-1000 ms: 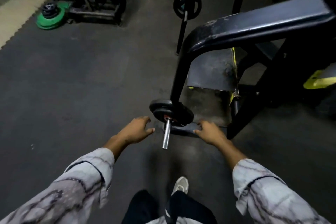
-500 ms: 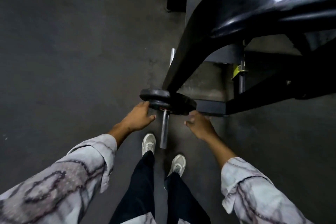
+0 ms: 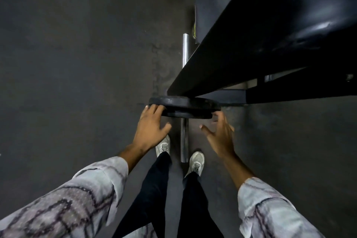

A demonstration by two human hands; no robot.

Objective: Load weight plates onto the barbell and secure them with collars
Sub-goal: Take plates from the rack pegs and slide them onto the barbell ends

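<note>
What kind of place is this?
Most likely a gym. Black weight plates sit on a steel barbell, beside a big black machine frame on a dark floor.

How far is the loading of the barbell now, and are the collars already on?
Done: black weight plates sit on the barbell sleeve. In hand: the left hand touches the plates' left edge with its fingers, and the right hand reaches their right edge, fingers spread. Left: no collar shows on the bare sleeve end, so securing remains. The other end of the bar is out of view.
</note>
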